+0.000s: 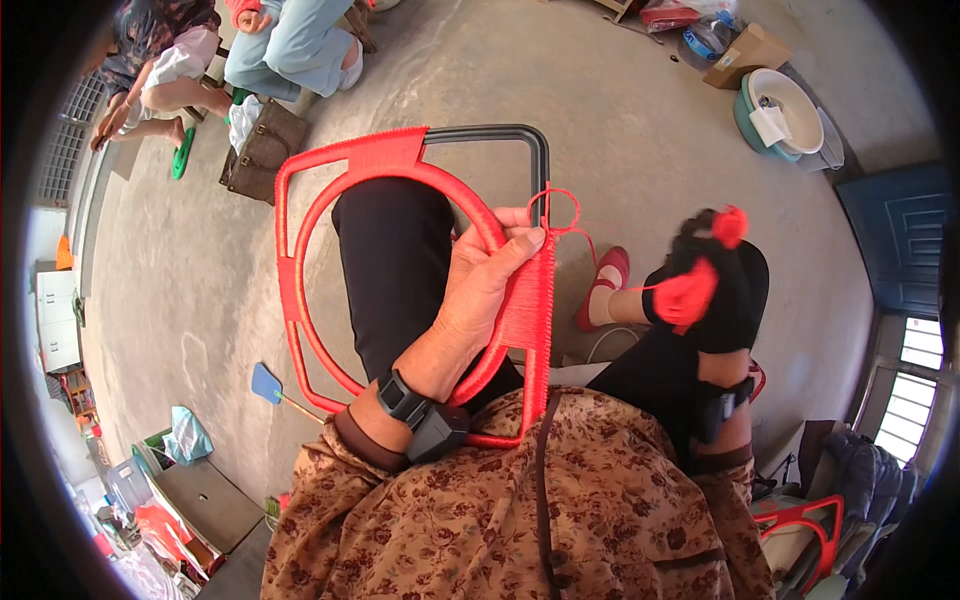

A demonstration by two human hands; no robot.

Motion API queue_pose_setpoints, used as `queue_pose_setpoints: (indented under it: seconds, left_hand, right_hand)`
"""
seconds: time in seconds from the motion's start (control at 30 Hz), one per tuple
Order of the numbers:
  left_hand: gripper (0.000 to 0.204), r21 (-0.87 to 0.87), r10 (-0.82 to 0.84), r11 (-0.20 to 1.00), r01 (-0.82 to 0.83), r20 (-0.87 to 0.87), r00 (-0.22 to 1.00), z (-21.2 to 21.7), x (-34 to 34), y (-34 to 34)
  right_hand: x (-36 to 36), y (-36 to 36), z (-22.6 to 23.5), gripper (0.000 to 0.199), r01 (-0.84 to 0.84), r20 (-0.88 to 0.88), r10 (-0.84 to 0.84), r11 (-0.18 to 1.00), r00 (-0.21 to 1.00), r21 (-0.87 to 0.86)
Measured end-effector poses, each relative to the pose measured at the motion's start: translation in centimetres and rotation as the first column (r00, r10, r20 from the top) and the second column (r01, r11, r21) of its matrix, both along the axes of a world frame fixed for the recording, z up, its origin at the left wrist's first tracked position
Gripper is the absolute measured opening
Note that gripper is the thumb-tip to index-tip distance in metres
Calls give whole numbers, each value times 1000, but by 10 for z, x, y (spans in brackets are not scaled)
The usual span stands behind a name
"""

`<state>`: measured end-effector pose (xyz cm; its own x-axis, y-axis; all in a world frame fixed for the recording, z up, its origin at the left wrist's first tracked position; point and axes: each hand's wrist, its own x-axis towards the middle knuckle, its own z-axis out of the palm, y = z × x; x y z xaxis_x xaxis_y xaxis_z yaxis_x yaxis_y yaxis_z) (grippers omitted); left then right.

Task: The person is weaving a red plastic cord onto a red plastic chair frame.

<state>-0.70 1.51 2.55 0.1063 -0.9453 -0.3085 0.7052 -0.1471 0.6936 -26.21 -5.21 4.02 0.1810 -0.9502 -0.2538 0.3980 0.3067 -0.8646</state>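
The left hand (480, 290) is closed around the right upright of a square metal frame (415, 290), thumb and fingers clamped where red plastic cord (530, 300) is already wound in tight turns. The right hand (705, 285), in a dark glove, is closed on a small bundle of the same red cord (688, 293), from which a thin strand runs back to the frame and curls into a loop (558, 208) just above the left fingertips. The frame rests upright across the person's lap, over a black trouser leg, its inner ring and left side wrapped red, its top right corner bare black (520, 140). It looks rigid and light enough to steady one-handed; the wrapped bar seems the surest grip, since bare tube would likely be slicker. The cord appears thin, springy and smooth, probably prone to loosening unless kept taut. Beyond lie a concrete floor, a brown handbag (262, 152), and a basin (785, 110).
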Motion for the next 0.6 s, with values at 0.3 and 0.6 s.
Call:
queue_pose_setpoints:
  seconds: [0.3, 0.6]
  left_hand:
    - [13, -19, 9, 1000, -9, -26, 1000, -3, 1, 0]
    - [15, -4, -1, 1000, 1, 0, 1000, -1, 3, 1]
  right_hand:
    - [91, -7, 11, 25, -444, -454, 420, 894, 786, 57]
    - [66, -6, 26, 22, -393, -612, 340, 918, 714, 51]
